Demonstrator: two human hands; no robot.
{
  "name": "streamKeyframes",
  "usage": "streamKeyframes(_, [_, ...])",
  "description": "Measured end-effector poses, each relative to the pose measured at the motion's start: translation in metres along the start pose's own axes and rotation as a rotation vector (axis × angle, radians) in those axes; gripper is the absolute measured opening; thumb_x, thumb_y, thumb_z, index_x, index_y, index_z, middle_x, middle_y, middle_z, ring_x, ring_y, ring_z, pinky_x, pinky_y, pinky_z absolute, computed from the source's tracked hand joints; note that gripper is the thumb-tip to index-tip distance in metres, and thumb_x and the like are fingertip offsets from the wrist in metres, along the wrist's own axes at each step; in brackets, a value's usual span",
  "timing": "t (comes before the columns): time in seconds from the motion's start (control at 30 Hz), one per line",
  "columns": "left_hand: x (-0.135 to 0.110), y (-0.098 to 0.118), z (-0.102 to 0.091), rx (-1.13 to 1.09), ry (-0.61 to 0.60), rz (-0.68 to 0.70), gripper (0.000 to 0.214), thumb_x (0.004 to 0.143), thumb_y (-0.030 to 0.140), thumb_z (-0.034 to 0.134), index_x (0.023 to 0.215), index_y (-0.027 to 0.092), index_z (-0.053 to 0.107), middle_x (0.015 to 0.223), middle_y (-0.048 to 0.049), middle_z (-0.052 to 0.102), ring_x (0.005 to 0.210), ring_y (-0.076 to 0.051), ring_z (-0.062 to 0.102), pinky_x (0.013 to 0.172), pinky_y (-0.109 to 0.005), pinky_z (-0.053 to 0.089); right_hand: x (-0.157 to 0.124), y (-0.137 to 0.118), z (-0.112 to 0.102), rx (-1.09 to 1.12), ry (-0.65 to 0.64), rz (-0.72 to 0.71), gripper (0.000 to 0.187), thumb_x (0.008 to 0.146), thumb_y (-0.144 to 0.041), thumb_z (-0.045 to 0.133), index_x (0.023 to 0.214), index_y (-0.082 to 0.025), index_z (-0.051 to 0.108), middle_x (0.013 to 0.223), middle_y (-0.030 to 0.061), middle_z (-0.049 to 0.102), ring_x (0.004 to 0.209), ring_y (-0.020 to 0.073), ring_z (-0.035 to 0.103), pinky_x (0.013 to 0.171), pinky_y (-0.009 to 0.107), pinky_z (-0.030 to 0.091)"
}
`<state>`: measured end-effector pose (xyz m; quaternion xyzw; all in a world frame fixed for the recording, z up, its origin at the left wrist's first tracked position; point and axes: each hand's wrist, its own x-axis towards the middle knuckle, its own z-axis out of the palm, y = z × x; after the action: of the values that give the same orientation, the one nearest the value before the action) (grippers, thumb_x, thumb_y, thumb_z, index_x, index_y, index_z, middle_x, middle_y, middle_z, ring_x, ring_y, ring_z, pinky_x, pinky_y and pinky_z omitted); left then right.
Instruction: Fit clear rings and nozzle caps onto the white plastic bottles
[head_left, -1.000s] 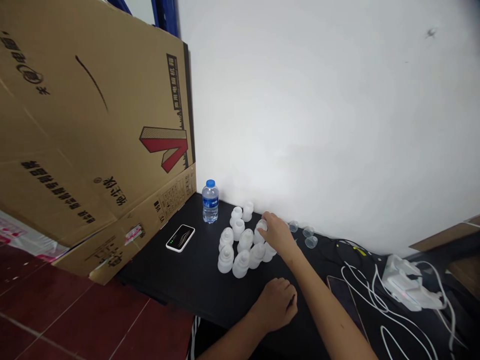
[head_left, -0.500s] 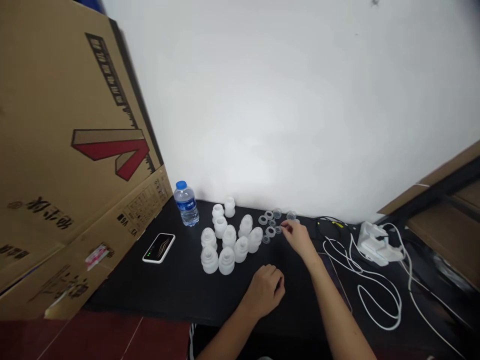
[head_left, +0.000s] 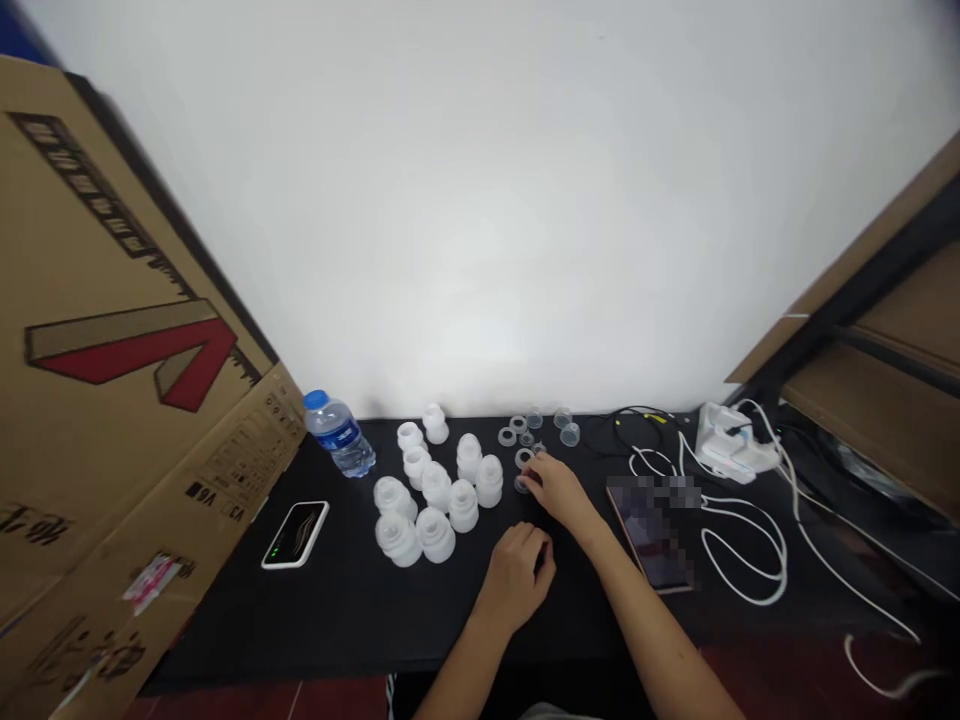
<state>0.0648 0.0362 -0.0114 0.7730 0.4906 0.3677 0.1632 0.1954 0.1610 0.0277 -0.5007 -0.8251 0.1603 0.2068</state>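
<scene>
My right hand [head_left: 559, 490] sits at the front of a scatter of small clear plastic rings [head_left: 517, 428] and small clear cups [head_left: 570, 434] on the black table [head_left: 337, 620]. Its fingertips pinch one clear ring [head_left: 523, 484], though the fingers partly hide it. My left hand [head_left: 516, 578] rests closed on the tabletop nearer me, touching none of the parts. To the left of my right hand stands a cluster of several frosted white bottle-shaped plastic pieces [head_left: 463, 505].
A water bottle [head_left: 339, 434] with a blue cap stands at the table's back left, beside a cardboard sheet [head_left: 127, 330]. A power bank [head_left: 295, 534] lies in front of it. On the right are a pixelated phone [head_left: 651, 535], white cables [head_left: 742, 550] and a white charger [head_left: 726, 442].
My right hand has moved from the white pieces to the clear rings, now pinching one. The view has swung and tilted, showing more wall and table. My left hand stays nearly still.
</scene>
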Motion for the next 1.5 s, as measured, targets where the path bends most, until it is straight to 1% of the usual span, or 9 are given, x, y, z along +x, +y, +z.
streamKeyframes(0.13, [0.000,-0.001,0.001,0.002,-0.012,0.027,0.018,0.097,0.007,0.054,0.096,0.023,0.063,0.092,-0.0051,0.069,0.087,-0.024,0.067,0.078,-0.038,0.054,0.003,0.007,0.003,0.043,-0.011,-0.073,0.008,0.096,-0.014,0.077,0.097,-0.021,0.073,0.127,0.0079,0.069,0.109,0.0213,0.070,0.094,0.032,0.054])
streamKeyframes(0.27, [-0.001,-0.004,0.004,0.015,-0.019,0.047,0.018,0.100,0.009,0.053,0.098,0.023,0.064,0.091,-0.0045,0.069,0.086,-0.024,0.068,0.077,-0.037,0.055,0.001,0.008,0.007,0.043,-0.015,-0.031,0.008,0.099,-0.017,0.077,0.099,-0.022,0.070,0.108,0.0042,0.072,0.094,0.0199,0.070,0.085,0.029,0.055])
streamKeyframes(0.4, [-0.001,-0.004,0.004,0.019,-0.014,0.048,0.019,0.102,0.011,0.051,0.098,0.024,0.064,0.090,-0.0044,0.068,0.083,-0.022,0.068,0.075,-0.036,0.055,-0.022,0.005,0.001,0.036,0.030,0.003,0.006,0.103,-0.019,0.071,0.100,-0.023,0.068,0.106,0.0065,0.072,0.103,0.0251,0.067,0.087,0.033,0.056])
streamKeyframes(0.6, [0.000,-0.002,0.002,0.018,-0.012,0.050,0.018,0.105,0.014,0.051,0.102,0.024,0.066,0.091,-0.0048,0.069,0.084,-0.022,0.068,0.078,-0.037,0.055,-0.076,0.015,-0.007,-0.052,0.320,0.164,0.008,0.105,-0.019,0.063,0.100,-0.025,0.066,0.131,0.0131,0.069,0.131,0.0362,0.057,0.116,0.061,0.045])
streamKeyframes(0.77, [0.000,-0.002,0.003,0.030,-0.021,0.071,0.019,0.106,0.013,0.051,0.103,0.024,0.066,0.091,-0.0036,0.069,0.083,-0.022,0.067,0.080,-0.037,0.052,-0.102,0.021,-0.007,-0.129,0.377,0.269,0.011,0.106,-0.022,0.059,0.099,-0.025,0.067,0.130,0.0149,0.069,0.136,0.0414,0.054,0.120,0.079,0.033])
streamKeyframes(1.0, [-0.001,0.000,0.003,0.049,-0.040,0.050,0.018,0.101,0.009,0.055,0.102,0.024,0.066,0.092,-0.0036,0.070,0.084,-0.022,0.066,0.083,-0.038,0.050,-0.063,0.014,-0.014,0.107,0.245,0.067,0.010,0.107,-0.018,0.058,0.105,-0.024,0.066,0.129,0.0122,0.073,0.123,0.0287,0.066,0.107,0.045,0.055])
streamKeyframes(1.23, [0.000,0.003,0.001,0.056,0.035,0.049,0.019,0.100,0.007,0.054,0.099,0.023,0.065,0.088,-0.0031,0.068,0.082,-0.021,0.065,0.081,-0.036,0.051,0.001,0.008,0.004,0.098,-0.021,0.005,0.013,0.099,-0.015,0.074,0.095,-0.022,0.064,0.107,0.0079,0.073,0.104,0.0241,0.068,0.088,0.032,0.053])
streamKeyframes(1.37, [0.001,0.000,0.000,0.016,0.186,-0.006,0.015,0.104,0.013,0.054,0.107,0.022,0.066,0.090,-0.0038,0.065,0.080,-0.019,0.064,0.077,-0.033,0.054,0.000,0.015,0.007,0.150,-0.041,0.015,0.016,0.098,-0.015,0.075,0.089,-0.021,0.063,0.093,0.0040,0.071,0.089,0.0202,0.068,0.082,0.029,0.051])
streamKeyframes(1.5, [0.003,-0.003,0.001,-0.013,0.273,-0.156,0.029,0.105,0.023,0.061,0.134,0.022,0.061,0.118,-0.0108,0.065,0.091,-0.021,0.068,0.083,-0.037,0.060,-0.032,0.021,0.009,0.299,-0.007,0.040,0.018,0.107,-0.028,0.064,0.090,-0.023,0.061,0.085,0.0003,0.070,0.075,0.0166,0.066,0.073,0.027,0.052])
